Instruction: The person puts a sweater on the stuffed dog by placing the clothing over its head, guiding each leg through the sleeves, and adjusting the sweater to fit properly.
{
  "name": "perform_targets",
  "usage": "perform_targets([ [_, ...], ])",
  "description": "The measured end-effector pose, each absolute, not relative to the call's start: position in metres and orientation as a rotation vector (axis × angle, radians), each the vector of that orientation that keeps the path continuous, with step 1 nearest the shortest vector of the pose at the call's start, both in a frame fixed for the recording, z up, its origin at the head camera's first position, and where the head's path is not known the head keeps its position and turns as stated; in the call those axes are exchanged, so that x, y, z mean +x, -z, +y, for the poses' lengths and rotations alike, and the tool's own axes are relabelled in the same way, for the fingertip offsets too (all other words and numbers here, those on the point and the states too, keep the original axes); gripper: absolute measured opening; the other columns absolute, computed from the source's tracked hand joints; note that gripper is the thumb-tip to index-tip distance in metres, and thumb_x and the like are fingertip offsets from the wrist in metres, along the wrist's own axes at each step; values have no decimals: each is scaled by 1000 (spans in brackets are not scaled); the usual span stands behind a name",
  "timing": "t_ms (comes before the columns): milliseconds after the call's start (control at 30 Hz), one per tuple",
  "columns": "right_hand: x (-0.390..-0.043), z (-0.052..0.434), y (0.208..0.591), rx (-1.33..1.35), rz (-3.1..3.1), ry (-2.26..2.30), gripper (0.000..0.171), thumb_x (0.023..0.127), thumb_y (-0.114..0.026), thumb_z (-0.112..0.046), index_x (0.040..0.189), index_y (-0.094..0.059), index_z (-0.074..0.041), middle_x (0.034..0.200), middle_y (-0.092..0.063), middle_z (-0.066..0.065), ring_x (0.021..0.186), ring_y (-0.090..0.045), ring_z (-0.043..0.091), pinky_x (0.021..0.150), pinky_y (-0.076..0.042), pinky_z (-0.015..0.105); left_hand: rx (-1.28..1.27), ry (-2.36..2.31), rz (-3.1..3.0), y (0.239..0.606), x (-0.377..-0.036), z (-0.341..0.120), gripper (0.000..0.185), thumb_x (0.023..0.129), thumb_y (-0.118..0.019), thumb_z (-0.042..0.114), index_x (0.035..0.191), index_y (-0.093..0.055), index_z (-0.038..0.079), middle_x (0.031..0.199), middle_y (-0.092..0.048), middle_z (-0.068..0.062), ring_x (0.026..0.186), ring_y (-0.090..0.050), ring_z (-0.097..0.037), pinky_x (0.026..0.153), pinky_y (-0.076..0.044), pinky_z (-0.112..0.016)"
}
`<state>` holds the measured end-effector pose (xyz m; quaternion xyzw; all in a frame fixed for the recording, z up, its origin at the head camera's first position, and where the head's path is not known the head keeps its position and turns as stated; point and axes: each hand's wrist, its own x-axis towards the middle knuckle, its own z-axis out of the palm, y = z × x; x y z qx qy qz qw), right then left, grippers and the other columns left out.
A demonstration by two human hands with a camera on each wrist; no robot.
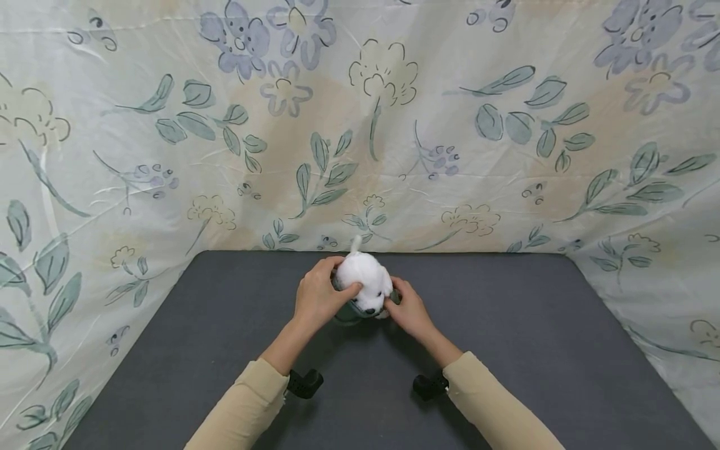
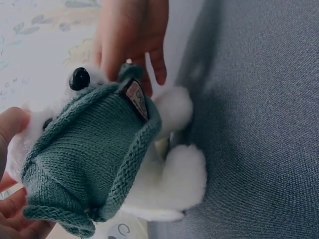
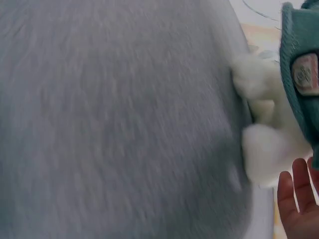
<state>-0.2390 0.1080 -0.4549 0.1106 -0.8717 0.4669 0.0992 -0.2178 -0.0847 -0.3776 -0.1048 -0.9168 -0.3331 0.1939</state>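
Observation:
A white plush dog with black eyes and nose is upright near the back of the table, tilted to one side. It wears a green knitted sweater with a small patch near one sleeve. My left hand grips the dog from the left, thumb on the head and fingers behind it. At the other side my right hand pinches the sweater at the sleeve; its lower fingers extend loosely, as the right wrist view shows. The white feet stick out below the sweater, close to the table.
The dark grey table spreads around both arms. Behind it hangs a floral cloth, which also comes down at both sides. A black wrist device sits below the left sleeve cuff, and a matching device below the right.

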Motion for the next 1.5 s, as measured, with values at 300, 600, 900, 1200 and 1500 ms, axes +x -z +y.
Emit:
perform_targets([
  [300, -242, 127, 424, 432, -2548, -1499, 39, 96, -50, -27, 133, -48, -18, 127, -52, 4, 112, -53, 23, 90, -45, 42, -275, 938, -2587, 377, -218, -87, 51, 75, -75, 40, 118, -59, 16, 105, -61, -3, 87, -60, -18, 70, -50, -36],
  [600, -243, 118, 394, 860, -2679, -1328, 66, 90, -59, -31, 146, -26, -20, 141, -37, 7, 119, -46, 25, 88, -47, 43, -320, 948, -2589, 377, -218, -89, 52, 76, -74, 38, 119, -58, 14, 111, -59, -5, 94, -59, -21, 74, -50, -39],
  [900, -246, 108, 386, 1038, -2663, -1088, 80, 84, -68, -27, 147, -22, -12, 141, -38, 11, 119, -47, 27, 85, -47, 43, -371, 960, -2550, 381, -217, -90, 52, 76, -74, 37, 120, -59, 15, 113, -59, -5, 93, -60, -22, 73, -51, -39],
  [1200, -248, 104, 386, 966, -2649, -1093, 70, 80, -72, -24, 139, -38, -9, 132, -47, 12, 110, -53, 27, 79, -49, 42, -383, 961, -2533, 385, -215, -90, 51, 75, -75, 35, 120, -60, 15, 111, -60, -5, 91, -61, -22, 71, -51, -38],
  [1500, -249, 103, 385, 883, -2665, -1157, 66, 80, -72, -22, 136, -40, -11, 132, -47, 8, 112, -52, 24, 83, -49, 42, -367, 984, -2479, 391, -210, -92, 52, 75, -76, 33, 120, -58, 15, 117, -54, -6, 103, -55, -23, 80, -49, -41],
])
